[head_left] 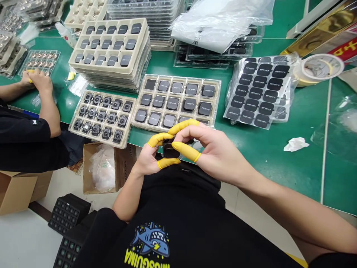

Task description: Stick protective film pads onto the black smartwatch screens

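Note:
A black square smartwatch case (170, 149) with pale lettering on its face is held in front of my body. My left hand (149, 158) grips it from the left, with thumb below and finger above, both in yellow finger cots. My right hand (213, 149) is closed at its right side, the yellow-cotted thumb lying over the edge of the face. What the other right fingers touch behind it is partly hidden. Just beyond my hands lies a tray of lettered watch cases (177, 104). To its left, another tray (126, 143) has watches showing their round sensor backs.
A sheet of black square stickers (251, 93) lies on the right, near a tape roll (322, 69) and crumpled paper (296, 144). Stacked trays (136, 74) and a plastic bag (223, 22) stand behind. At left are a co-worker's hands (40, 80); an open carton (89, 178) sits below the table.

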The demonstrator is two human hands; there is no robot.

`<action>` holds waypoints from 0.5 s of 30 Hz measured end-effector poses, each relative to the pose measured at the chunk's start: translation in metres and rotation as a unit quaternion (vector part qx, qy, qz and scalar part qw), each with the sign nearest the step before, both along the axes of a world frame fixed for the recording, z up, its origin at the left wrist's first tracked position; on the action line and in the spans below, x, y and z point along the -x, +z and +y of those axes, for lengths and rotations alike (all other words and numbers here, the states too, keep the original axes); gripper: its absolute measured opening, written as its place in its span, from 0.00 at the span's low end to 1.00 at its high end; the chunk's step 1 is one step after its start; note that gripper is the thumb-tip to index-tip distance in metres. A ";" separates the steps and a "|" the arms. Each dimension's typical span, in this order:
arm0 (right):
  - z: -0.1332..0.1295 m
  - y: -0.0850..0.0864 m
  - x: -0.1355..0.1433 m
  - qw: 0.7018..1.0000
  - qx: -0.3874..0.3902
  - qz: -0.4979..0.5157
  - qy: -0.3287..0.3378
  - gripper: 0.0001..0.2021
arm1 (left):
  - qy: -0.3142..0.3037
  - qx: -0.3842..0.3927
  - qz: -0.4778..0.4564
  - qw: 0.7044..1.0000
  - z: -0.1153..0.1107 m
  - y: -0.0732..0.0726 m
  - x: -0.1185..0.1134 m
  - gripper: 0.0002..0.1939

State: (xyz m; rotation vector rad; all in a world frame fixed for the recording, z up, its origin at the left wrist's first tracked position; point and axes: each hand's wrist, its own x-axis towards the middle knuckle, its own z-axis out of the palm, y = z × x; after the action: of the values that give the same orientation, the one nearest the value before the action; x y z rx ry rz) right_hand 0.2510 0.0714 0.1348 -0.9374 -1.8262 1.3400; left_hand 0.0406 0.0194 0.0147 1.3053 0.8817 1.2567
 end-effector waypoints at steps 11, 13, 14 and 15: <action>0.001 -0.001 -0.001 1.000 0.001 0.000 -0.001 0.06 | 0.000 -0.035 0.013 0.999 0.001 0.000 0.000 0.41; 0.001 -0.001 -0.001 1.000 0.001 -0.001 0.000 0.06 | 0.003 -0.036 0.014 0.999 0.001 0.000 0.000 0.42; 0.001 -0.002 0.000 1.000 0.001 -0.001 -0.001 0.06 | 0.004 -0.034 0.015 0.999 0.000 0.000 0.000 0.41; 0.001 -0.002 0.000 1.000 0.000 -0.001 -0.001 0.06 | 0.005 -0.033 0.016 0.999 0.000 0.000 0.000 0.41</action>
State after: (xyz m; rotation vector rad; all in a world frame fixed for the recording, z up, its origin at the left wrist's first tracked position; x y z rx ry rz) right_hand 0.2511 0.0720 0.1331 -0.9415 -1.8266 1.3376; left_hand 0.0409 0.0194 0.0148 1.3780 0.8779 1.2850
